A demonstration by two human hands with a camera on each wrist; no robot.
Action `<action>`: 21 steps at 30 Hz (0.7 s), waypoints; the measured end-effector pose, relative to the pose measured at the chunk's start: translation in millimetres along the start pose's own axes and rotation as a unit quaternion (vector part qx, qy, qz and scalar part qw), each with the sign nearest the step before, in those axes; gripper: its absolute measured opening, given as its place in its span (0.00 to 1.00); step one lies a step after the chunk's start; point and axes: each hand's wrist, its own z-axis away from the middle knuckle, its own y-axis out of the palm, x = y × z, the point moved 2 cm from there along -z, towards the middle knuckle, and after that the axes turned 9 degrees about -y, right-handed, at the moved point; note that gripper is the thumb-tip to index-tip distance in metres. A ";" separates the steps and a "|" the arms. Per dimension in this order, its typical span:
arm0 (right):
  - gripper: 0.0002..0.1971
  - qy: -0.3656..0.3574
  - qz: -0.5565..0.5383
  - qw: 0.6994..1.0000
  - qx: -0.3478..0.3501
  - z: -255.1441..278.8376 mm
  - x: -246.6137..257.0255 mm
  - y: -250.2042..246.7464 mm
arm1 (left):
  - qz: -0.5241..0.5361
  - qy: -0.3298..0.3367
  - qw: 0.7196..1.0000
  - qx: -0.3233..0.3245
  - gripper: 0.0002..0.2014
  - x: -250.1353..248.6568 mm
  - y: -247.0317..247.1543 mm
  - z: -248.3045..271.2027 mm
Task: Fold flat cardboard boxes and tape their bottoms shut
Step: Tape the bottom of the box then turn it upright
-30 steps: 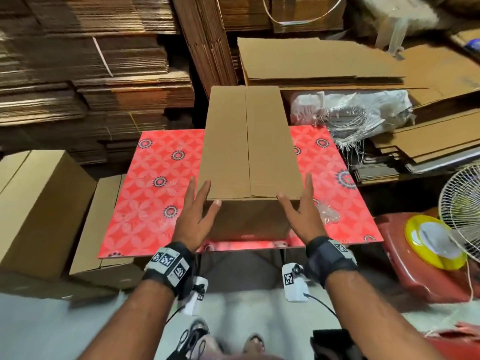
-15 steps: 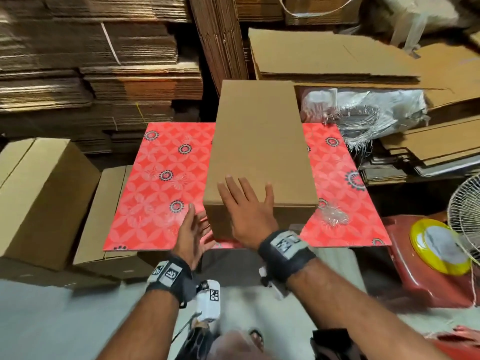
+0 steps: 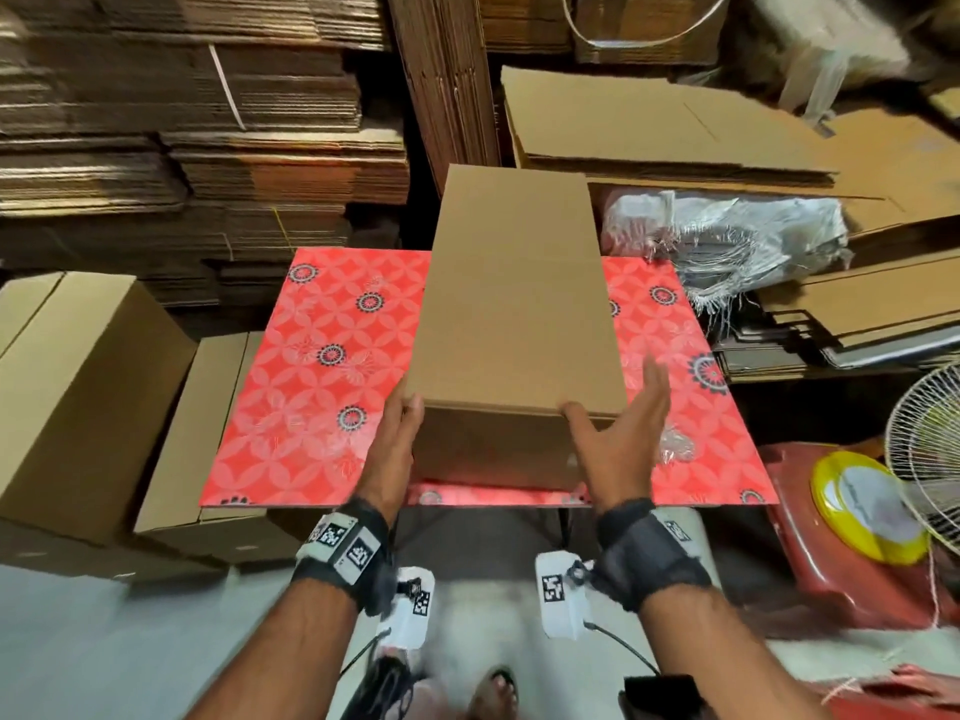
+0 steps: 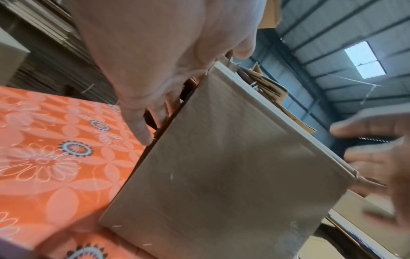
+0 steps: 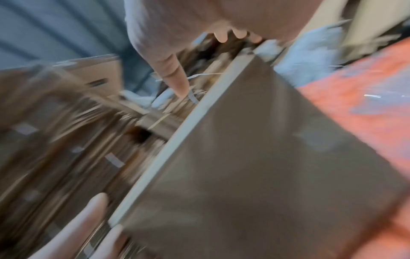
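Brown box (image 3: 519, 304) in the middle of the red flowery surface (image 3: 311, 381), long way pointing far, near end at the near edge. Top side plain, with no flaps or tape to see; bottom hidden. Left grip (image 3: 392, 449) at the near left corner, fingers straight down the left side and mostly hidden from the head view, thumb by the top edge. Right grip (image 3: 623, 439) at the near right corner, thumb touching the near top edge, fingers spread wide and blurry just past the right side; hard to tell if touching. Right wrist view very smeared. White fan (image 3: 930, 465) cut off at the right edge.
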 end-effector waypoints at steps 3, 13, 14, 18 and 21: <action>0.62 0.153 -0.136 0.971 0.126 6.5 -44.5 0.0 | 0.000 0.000 1.000 -0.006 0.31 2.8 4.8 -3.6; 0.46 0.121 -0.164 0.946 0.252 12.6 -41.3 -9.0 | 0.100 -0.092 0.990 -0.024 0.52 19.0 1.0 -13.9; 0.46 0.065 -0.120 0.957 0.258 6.8 -30.2 -11.3 | 0.124 -0.104 0.986 -0.030 0.54 22.3 -1.9 -14.6; 0.48 -0.165 0.129 0.930 0.303 -7.0 40.7 -11.5 | 0.301 -0.159 0.940 0.007 0.55 50.4 -3.9 -12.2; 0.47 -0.268 0.244 0.868 0.339 0.5 86.8 4.8 | 0.411 -0.205 0.889 -0.003 0.55 75.4 7.3 -10.7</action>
